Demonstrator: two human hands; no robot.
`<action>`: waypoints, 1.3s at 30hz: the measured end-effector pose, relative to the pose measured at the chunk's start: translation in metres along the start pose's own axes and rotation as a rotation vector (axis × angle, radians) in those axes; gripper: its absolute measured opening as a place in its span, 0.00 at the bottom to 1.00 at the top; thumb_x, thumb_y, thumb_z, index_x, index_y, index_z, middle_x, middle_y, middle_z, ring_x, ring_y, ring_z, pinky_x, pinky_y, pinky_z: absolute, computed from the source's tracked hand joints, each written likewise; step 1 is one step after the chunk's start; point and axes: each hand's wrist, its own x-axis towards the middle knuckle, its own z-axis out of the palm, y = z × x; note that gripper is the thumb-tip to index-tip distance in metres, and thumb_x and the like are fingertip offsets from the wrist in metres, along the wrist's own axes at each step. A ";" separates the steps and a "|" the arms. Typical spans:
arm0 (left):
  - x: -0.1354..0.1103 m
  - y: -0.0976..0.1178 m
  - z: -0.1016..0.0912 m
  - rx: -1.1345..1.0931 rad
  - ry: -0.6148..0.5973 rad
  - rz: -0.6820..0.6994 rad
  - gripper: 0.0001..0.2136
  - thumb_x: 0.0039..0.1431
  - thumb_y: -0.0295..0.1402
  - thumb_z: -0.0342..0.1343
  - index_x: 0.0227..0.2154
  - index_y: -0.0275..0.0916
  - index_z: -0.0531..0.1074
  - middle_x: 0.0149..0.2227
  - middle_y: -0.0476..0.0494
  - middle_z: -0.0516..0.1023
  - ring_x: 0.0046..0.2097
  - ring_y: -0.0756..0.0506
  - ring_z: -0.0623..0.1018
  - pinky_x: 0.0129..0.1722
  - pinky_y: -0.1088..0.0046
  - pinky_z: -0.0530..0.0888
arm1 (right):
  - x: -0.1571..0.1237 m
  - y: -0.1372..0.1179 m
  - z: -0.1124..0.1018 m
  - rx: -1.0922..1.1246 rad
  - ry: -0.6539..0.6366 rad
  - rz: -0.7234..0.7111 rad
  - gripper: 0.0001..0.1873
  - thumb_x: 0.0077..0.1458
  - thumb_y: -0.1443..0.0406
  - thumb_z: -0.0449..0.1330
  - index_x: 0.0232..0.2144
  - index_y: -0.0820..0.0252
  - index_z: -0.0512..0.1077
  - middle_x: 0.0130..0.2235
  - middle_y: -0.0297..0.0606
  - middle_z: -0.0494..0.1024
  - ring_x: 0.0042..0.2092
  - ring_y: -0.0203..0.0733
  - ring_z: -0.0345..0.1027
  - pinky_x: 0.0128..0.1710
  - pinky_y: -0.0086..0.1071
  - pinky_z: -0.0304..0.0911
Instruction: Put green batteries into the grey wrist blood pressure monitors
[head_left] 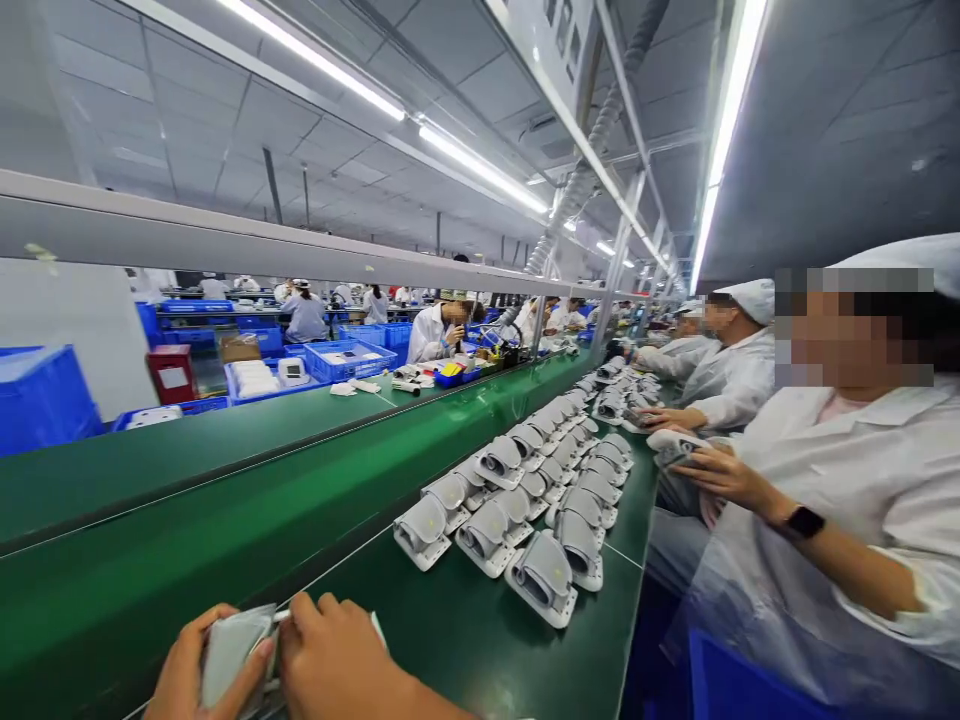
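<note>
One left hand (180, 668) of yours, low at left, closed around a grey device (231, 662), apparently steadying it; your right hand (334, 650) bent at its right side, grip hidden. Rightward, similar devices (517, 508) rowed on the green tabletop (465, 650), perhaps for easy reach.

A blue bin (45, 402) stands near a red box (160, 362); strip lights (727, 110) glow overhead; a co-worker (840, 450) wears a watch (805, 521).

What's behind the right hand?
Beyond the right hand, a small white edge and the green tabletop show. What the hand covers cannot be seen.
</note>
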 end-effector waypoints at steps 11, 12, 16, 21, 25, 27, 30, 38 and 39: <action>-0.032 0.025 -0.013 -0.108 -0.104 -0.098 0.28 0.56 0.58 0.53 0.48 0.41 0.58 0.42 0.44 0.69 0.40 0.42 0.71 0.44 0.62 0.69 | -0.029 0.005 -0.052 0.636 -0.383 -0.093 0.05 0.57 0.62 0.66 0.36 0.55 0.78 0.38 0.35 0.79 0.45 0.44 0.69 0.47 0.37 0.56; -0.034 0.025 -0.013 -0.109 -0.109 -0.097 0.28 0.57 0.57 0.54 0.48 0.41 0.58 0.42 0.44 0.69 0.40 0.42 0.71 0.43 0.62 0.69 | -0.031 0.003 -0.055 0.603 -0.436 -0.086 0.06 0.57 0.62 0.66 0.38 0.54 0.79 0.39 0.36 0.79 0.46 0.46 0.69 0.48 0.39 0.55; -0.037 0.028 -0.014 -0.104 -0.115 -0.097 0.25 0.58 0.54 0.54 0.48 0.41 0.58 0.43 0.43 0.69 0.42 0.42 0.70 0.44 0.63 0.67 | -0.035 0.001 -0.056 0.527 -0.488 -0.045 0.10 0.58 0.67 0.62 0.43 0.54 0.77 0.43 0.38 0.80 0.49 0.49 0.67 0.48 0.41 0.55; -0.039 0.029 -0.014 -0.127 -0.117 -0.102 0.25 0.58 0.54 0.53 0.47 0.40 0.56 0.41 0.44 0.67 0.40 0.43 0.69 0.43 0.63 0.67 | -0.031 0.003 -0.042 0.790 -0.214 0.047 0.10 0.53 0.73 0.60 0.37 0.58 0.76 0.38 0.36 0.77 0.42 0.41 0.69 0.43 0.34 0.59; -0.042 0.025 -0.014 -0.139 -0.119 -0.065 0.24 0.60 0.51 0.54 0.48 0.40 0.55 0.44 0.41 0.68 0.43 0.42 0.70 0.46 0.62 0.68 | -0.026 0.002 -0.028 1.089 0.072 0.274 0.04 0.58 0.66 0.60 0.36 0.59 0.75 0.38 0.36 0.76 0.37 0.36 0.71 0.37 0.29 0.65; -0.043 0.023 -0.013 -0.133 -0.135 -0.027 0.23 0.60 0.48 0.55 0.49 0.40 0.55 0.48 0.39 0.68 0.46 0.41 0.71 0.48 0.60 0.68 | -0.025 0.000 -0.020 1.110 0.154 0.322 0.04 0.59 0.64 0.60 0.34 0.59 0.74 0.37 0.37 0.75 0.36 0.36 0.71 0.35 0.28 0.66; -0.045 0.022 -0.014 -0.125 -0.188 0.003 0.23 0.61 0.44 0.57 0.50 0.40 0.55 0.50 0.38 0.69 0.46 0.41 0.72 0.49 0.59 0.69 | -0.026 -0.004 -0.007 1.036 0.217 0.250 0.06 0.60 0.66 0.60 0.31 0.59 0.74 0.36 0.38 0.73 0.34 0.36 0.70 0.34 0.29 0.67; -0.046 0.025 -0.016 -0.147 -0.221 0.001 0.22 0.62 0.42 0.57 0.51 0.41 0.55 0.49 0.41 0.68 0.47 0.42 0.72 0.51 0.60 0.69 | -0.029 -0.010 0.006 1.013 0.130 0.075 0.12 0.61 0.73 0.57 0.42 0.57 0.77 0.44 0.40 0.76 0.44 0.38 0.72 0.44 0.31 0.71; -0.046 0.025 -0.016 -0.152 -0.225 0.002 0.22 0.62 0.42 0.57 0.52 0.41 0.55 0.49 0.41 0.68 0.48 0.42 0.72 0.51 0.61 0.69 | -0.029 -0.009 0.005 0.978 0.127 0.069 0.12 0.62 0.73 0.56 0.42 0.58 0.76 0.44 0.40 0.76 0.43 0.38 0.72 0.44 0.32 0.70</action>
